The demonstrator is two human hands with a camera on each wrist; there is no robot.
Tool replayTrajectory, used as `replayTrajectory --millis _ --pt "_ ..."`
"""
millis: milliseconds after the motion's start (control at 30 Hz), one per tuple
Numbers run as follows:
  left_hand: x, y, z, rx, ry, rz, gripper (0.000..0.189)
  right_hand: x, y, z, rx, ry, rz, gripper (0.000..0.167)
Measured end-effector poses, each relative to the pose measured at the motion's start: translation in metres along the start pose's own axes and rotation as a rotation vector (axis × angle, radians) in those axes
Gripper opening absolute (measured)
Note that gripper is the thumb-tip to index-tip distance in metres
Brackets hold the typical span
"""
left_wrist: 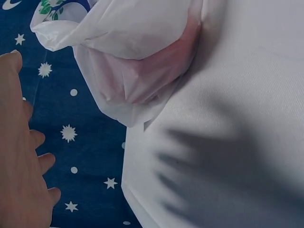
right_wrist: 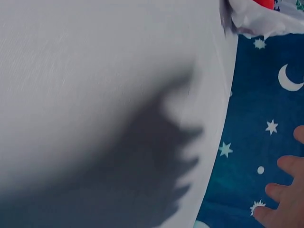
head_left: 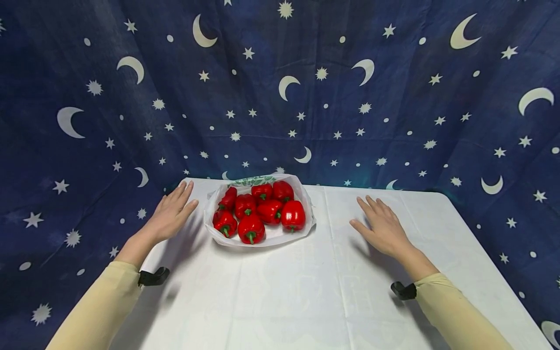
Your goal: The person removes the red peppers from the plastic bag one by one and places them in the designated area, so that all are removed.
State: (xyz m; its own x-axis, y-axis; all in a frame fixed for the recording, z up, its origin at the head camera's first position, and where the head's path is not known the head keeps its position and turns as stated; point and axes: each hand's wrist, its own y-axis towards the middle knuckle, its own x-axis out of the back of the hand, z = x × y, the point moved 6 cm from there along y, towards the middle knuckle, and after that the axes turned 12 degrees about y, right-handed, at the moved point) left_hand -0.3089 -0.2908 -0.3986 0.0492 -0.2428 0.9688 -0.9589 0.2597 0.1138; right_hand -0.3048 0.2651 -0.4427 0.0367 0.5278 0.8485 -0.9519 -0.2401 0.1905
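Note:
Several shiny red bell peppers with green stems lie in an opened white plastic bag towards the back left of the table. To the left of the bag, my left hand hovers with straight, slightly spread fingers and touches nothing. My right hand is held above the table, well to the right of the bag, its fingers also extended and holding nothing. In the left wrist view, red shows through the thin side of the bag. Only a corner of the bag enters the right wrist view.
A white cloth covers the table, whose back edge meets a dark blue curtain with moons and stars. Black straps sit at both wrists. Shadows of the hands fall on the cloth.

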Motion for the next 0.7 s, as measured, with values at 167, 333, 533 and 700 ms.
replayTrajectory --millis 167,333,533,700 --pt "0.003 0.000 -0.004 -0.030 -0.051 -0.027 0.070 -0.006 0.002 0.010 0.035 0.028 -0.003 0.083" --pt "0.005 0.002 -0.006 -0.045 -0.075 -0.058 0.068 -0.011 0.005 0.020 0.059 0.050 0.003 0.082" --pt "0.006 0.000 -0.008 -0.055 -0.096 -0.095 0.066 -0.020 0.002 0.030 0.079 0.122 0.024 0.080" --pt "0.006 -0.001 -0.009 -0.061 -0.147 -0.103 0.065 -0.026 0.002 0.038 0.116 0.158 0.022 0.077"
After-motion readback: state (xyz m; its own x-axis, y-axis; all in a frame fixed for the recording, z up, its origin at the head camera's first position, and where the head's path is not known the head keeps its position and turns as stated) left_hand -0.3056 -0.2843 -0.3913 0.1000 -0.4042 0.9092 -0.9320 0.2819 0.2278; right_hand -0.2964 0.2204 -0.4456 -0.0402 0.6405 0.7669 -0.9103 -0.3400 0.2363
